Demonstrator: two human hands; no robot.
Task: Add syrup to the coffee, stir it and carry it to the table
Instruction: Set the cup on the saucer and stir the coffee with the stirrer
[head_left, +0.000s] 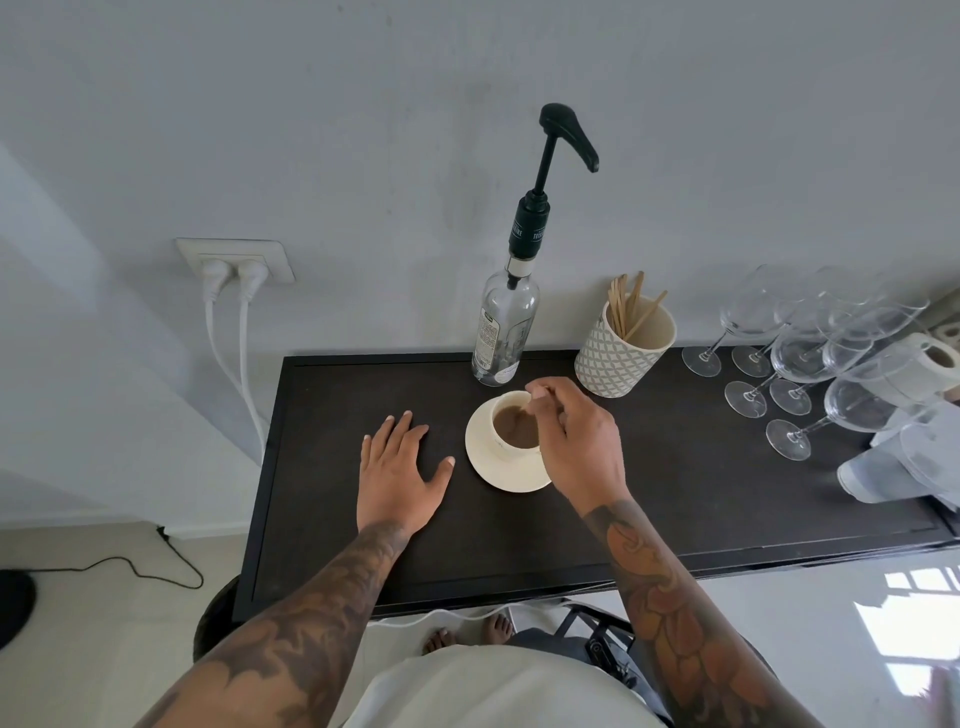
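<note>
Right hand (576, 441) pinches stirrer over coffee cup (511, 427); left hand (400, 470) spread flat; syrup bottle (506, 322) behind

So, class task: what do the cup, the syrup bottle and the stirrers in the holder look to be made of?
Cup: probably glazed ceramic, cream and opaque with a soft sheen.
Syrup bottle: clear glass or hard plastic, see-through, with a black, likely plastic pump.
Stirrers: seemingly wood, thin, flat, tan and matte.

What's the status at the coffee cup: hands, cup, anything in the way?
Left hand flat on the counter, open. Right hand pinching something over the cup, likely a stirrer. Cup on its saucer. Syrup bottle close behind.
</note>
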